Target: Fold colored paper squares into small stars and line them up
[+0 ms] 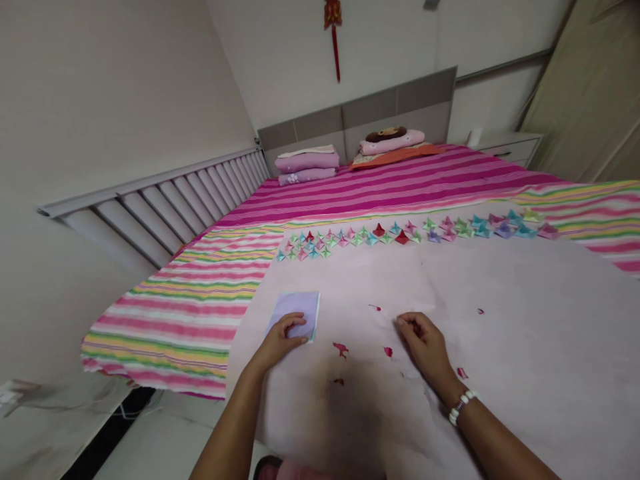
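Note:
A stack of square lilac paper [306, 308] with pale blue edges lies on the light pink board [380, 280]. My left hand [286, 337] rests on the stack, thumb and fingers apart. To the right, my right hand [423, 340] hovers over or rests on the board with its fingers curled together; whether something small sits in the pinch is hidden. It wears a white bead bracelet [463, 405]. Between the hands lie small red scraps: one [341, 349] near the stack and another [388, 352] nearer my right hand.
Along the board's far edge stand rows of small folded paper shapes [370, 238] in several colours. The board lies on a striped bed [190, 300]. Beyond are folded bedding [307, 163], a pillow pile [393, 143], a headboard [370, 107] and, at left, a white railing [170, 200].

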A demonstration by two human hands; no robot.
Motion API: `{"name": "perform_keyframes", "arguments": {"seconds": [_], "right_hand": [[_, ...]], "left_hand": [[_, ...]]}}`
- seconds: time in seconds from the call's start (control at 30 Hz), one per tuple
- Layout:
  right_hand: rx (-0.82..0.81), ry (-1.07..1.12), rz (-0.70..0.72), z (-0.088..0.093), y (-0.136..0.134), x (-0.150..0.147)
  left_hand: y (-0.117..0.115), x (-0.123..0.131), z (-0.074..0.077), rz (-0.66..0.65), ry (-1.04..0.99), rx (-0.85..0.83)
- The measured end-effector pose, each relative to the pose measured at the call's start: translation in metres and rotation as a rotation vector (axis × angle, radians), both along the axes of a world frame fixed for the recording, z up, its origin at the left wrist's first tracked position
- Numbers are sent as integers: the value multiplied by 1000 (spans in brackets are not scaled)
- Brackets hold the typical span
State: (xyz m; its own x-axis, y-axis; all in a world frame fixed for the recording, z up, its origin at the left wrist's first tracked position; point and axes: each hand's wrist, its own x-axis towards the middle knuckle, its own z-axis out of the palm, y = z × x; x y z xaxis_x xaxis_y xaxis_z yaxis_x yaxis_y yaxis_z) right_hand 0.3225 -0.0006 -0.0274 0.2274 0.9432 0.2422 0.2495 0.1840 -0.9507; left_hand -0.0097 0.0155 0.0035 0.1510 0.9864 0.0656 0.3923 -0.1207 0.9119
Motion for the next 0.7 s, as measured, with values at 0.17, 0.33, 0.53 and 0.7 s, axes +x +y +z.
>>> {"name": "perform_keyframes", "arguments": {"seconds": [0.17, 0.33, 0.53, 0.7], "right_hand": [[-3, 5, -1, -1, 0, 0], [-6, 5, -7, -2, 1, 1], [2, -4, -2, -1, 0, 0], [5, -2, -4, 1, 0, 0]], "left_hand": [[0, 1, 0, 10, 11, -2], [-1, 2, 4, 11, 17, -7], [-6, 11, 11, 66, -1, 1], [-6, 12, 25, 277, -152, 86]]}}
